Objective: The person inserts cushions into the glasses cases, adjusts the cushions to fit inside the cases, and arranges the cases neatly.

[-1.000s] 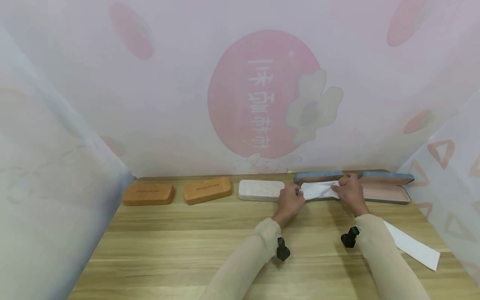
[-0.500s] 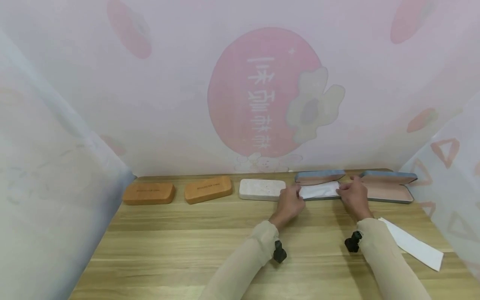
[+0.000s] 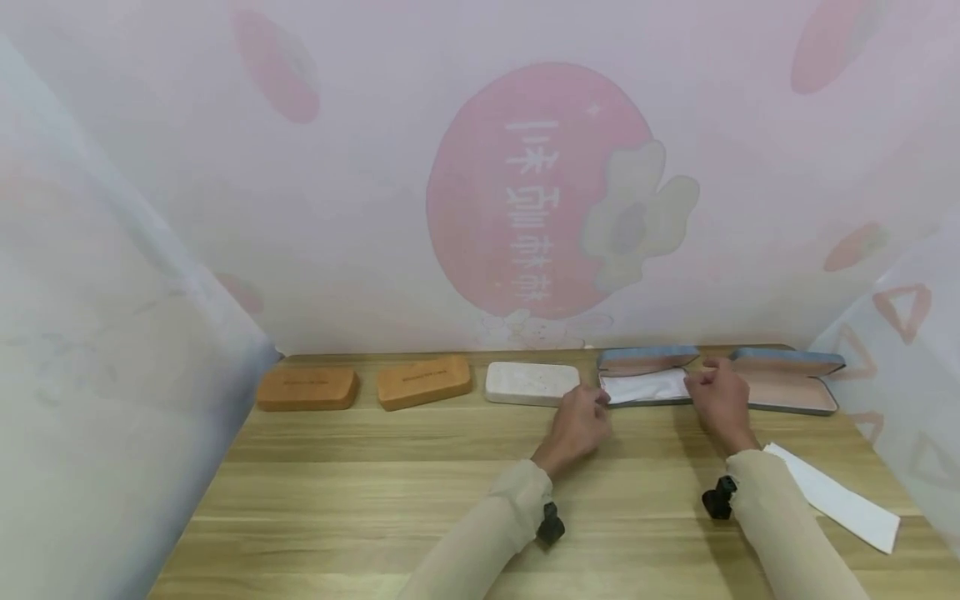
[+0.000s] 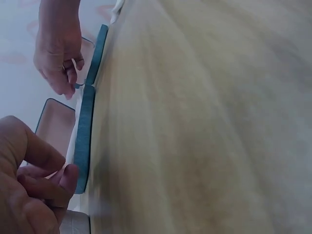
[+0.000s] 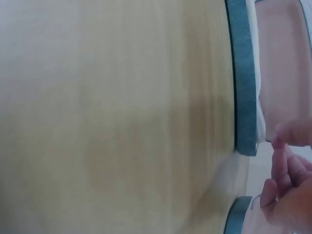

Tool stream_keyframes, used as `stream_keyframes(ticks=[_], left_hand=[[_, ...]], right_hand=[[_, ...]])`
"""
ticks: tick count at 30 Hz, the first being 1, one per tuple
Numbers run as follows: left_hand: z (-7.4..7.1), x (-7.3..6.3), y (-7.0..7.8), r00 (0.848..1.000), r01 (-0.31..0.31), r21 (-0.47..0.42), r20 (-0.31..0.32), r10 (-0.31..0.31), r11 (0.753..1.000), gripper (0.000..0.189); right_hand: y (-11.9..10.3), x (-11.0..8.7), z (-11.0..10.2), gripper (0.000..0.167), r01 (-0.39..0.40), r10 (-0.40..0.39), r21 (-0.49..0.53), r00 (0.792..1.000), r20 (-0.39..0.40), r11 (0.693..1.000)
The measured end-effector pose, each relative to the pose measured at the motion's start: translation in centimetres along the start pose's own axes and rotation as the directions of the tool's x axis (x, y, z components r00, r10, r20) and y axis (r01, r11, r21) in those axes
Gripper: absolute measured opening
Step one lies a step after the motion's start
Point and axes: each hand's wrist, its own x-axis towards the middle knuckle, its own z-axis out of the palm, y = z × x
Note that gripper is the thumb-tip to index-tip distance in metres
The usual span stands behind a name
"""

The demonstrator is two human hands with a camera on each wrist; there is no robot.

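Note:
A blue glasses case (image 3: 648, 360) with pink lining stands open at the back of the table, a folded white cloth (image 3: 645, 386) lying in its lower half. At the case's left end is my left hand (image 3: 576, 427), fingers bent and thumb and forefinger close together; whether they touch the case is unclear. My right hand (image 3: 720, 400) hovers by the right end, thumb and forefinger meeting just off the cloth in the right wrist view. Neither hand visibly grips anything. Part of a second open blue glasses case (image 3: 791, 393) is hidden behind the right hand.
Left of the open cases lie a white speckled case (image 3: 532, 382) and two orange-brown cases (image 3: 423, 382), all shut. A white strip of cloth (image 3: 843, 504) lies beside my right forearm. Printed walls (image 3: 360, 208) enclose the wooden table (image 3: 360, 508).
The white cloth was pinched at both ends and has been lowered flat into the case. My left hand has drawn back slightly toward me, and my right hand has shifted right, off the cloth.

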Motion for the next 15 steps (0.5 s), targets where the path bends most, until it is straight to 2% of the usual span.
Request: stream_keyframes(ticks=[3,6,9,15], left_hand=[[0.1,-0.2,-0.2,0.999,-0.027,0.087,0.030,0.025,0.996,0.040],[0.2,-0.2,-0.2,0.997,-0.056,0.194,0.062,0.045,0.979,0.044],[0.2,-0.2,-0.1,0.995,-0.069,0.271,0.092,0.046,0.960,0.047],[0.0,0.1,0.3,0.991,-0.077,0.334,0.128,0.035,0.940,0.055]], right_hand=[[0.5,-0.3,-0.2,0.054,0.002,0.000,-0.023,0.997,0.082,1.000],[0.8,-0.3,-0.4,0.058,0.010,-0.003,-0.049,0.989,0.146,0.999],[1.0,-0.2,-0.4,0.061,0.030,-0.020,-0.060,0.987,0.162,0.998],[1.3,-0.1,-0.5,0.067,0.052,-0.037,-0.072,0.981,0.193,0.996]])
